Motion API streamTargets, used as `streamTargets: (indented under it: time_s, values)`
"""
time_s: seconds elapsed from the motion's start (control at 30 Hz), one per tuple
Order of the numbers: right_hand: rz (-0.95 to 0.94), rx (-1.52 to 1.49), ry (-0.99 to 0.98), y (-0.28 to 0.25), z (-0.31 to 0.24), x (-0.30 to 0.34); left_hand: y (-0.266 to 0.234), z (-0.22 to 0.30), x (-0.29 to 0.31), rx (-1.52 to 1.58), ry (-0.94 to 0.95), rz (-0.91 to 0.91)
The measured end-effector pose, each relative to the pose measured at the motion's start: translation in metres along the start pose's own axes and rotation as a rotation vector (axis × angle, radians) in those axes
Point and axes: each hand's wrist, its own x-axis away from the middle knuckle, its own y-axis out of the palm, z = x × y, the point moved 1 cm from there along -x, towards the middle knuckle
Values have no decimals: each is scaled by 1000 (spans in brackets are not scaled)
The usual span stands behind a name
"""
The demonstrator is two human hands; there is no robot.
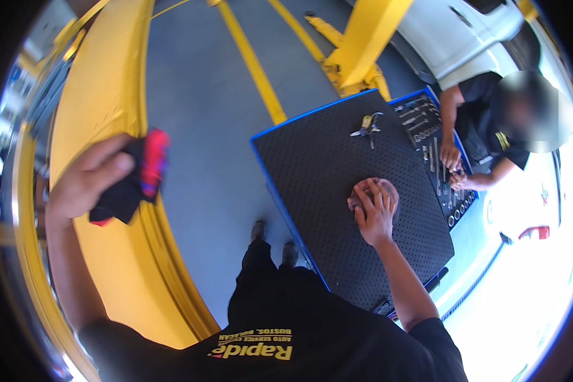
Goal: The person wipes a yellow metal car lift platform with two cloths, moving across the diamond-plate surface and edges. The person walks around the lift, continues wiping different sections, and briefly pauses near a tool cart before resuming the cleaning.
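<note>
My left hand is raised at the left, its fingers closed round a soft-looking black and red bundle. Motion blurs this bundle, and whether it is gloves or a cloth I cannot tell. On the black perforated mat of the tool cart lies a round reddish-brown object. My right hand covers much of it from above, thumb at its left side and fingers bent over its top. What kind of object it is stays hidden under the hand.
A yellow-handled tool lies farther back on the cart. At the right, a co-worker handles something small over an open drawer of wrenches and sockets. Yellow lift posts and a large yellow panel flank the grey floor.
</note>
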Motion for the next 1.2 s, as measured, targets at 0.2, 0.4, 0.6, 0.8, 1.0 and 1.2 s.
streamTargets:
  time_s: [0.2, 0.4, 0.6, 0.8, 1.0, 1.2]
  values:
    - [20, 3, 69, -3, -2, -8, 87, 16, -259, 79, 365, -494]
    - [37, -55, 130, -8, -7, -7, 193, 71, -358, 354, 223, -888]
    - [47, -153, 216, -11, -1, -20, 257, 123, -432, -383, 542, -1197]
    - [0, -81, 367, -16, -10, -14, 316, 180, -457, -215, 659, -1474]
    - [32, -133, 514, -8, -12, -8, 321, 137, -476, 71, 898, -646]
    - [57, -130, 518, -9, -16, -8, 341, 115, -499, 28, 563, -655]
